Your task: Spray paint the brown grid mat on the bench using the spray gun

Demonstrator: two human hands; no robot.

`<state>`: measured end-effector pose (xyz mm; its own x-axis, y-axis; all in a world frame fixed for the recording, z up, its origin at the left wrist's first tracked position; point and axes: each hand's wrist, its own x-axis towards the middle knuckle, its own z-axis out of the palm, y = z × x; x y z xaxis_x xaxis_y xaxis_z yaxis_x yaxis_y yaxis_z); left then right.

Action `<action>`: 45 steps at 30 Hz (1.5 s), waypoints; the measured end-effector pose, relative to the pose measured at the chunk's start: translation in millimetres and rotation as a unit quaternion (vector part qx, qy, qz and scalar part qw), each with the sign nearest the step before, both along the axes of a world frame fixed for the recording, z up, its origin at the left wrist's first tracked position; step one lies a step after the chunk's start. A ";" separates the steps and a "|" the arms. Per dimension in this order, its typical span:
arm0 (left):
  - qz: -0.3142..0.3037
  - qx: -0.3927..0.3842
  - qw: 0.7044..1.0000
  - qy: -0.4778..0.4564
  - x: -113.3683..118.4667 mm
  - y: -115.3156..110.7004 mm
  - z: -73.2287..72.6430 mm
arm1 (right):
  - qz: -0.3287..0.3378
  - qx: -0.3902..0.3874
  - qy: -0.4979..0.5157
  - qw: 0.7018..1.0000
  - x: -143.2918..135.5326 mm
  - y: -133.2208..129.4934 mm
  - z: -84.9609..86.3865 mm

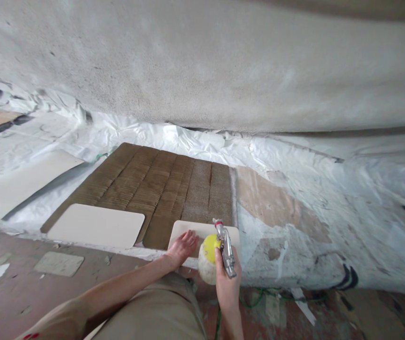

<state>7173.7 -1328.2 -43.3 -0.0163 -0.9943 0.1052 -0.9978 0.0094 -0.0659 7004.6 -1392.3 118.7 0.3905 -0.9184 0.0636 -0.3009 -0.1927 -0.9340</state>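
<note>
My right hand (229, 271) grips a metal spray gun (226, 248) with a whitish cup and a yellow lid (209, 248) on its left side. Fingers laid out flat, my left hand (184, 245) rests on a white rounded-corner panel (181, 229), and the gun and hands cover much of that panel. Both hands are near the front edge of a brown, ribbed sheet (167, 182) marked off in strips. Some strips at its right side look lighter and speckled. A second white panel (98, 224) lies over the sheet's front left corner.
White plastic film (146, 125) covers the surface beneath and behind the sheet. A large whitish sheet (188, 61) hangs across the back. At the left lies a curved white panel (29, 177). A green hose (255, 300) runs along the reddish floor, near scattered scraps (59, 263).
</note>
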 end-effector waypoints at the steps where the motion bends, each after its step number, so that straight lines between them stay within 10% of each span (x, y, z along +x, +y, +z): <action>1: 0.003 -0.006 1.000 0.002 -0.4 0.0 -0.5 | 0.009 -0.006 0.000 1.000 1.6 -1.1 0.3; 36: 0.019 -0.008 0.976 0.215 7.7 4.0 29.1 | 0.068 0.026 -0.015 0.997 10.4 28.4 4.6; 45: -0.095 -0.011 0.966 0.239 59.1 21.9 28.0 | 0.023 0.021 0.004 1.000 25.3 52.9 5.9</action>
<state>7232.8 -1306.3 -15.3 -0.1422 -0.9758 0.1661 -0.8948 0.1985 0.3999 7029.9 -1339.5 124.7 0.4326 -0.9013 0.0226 -0.3008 -0.1679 -0.9388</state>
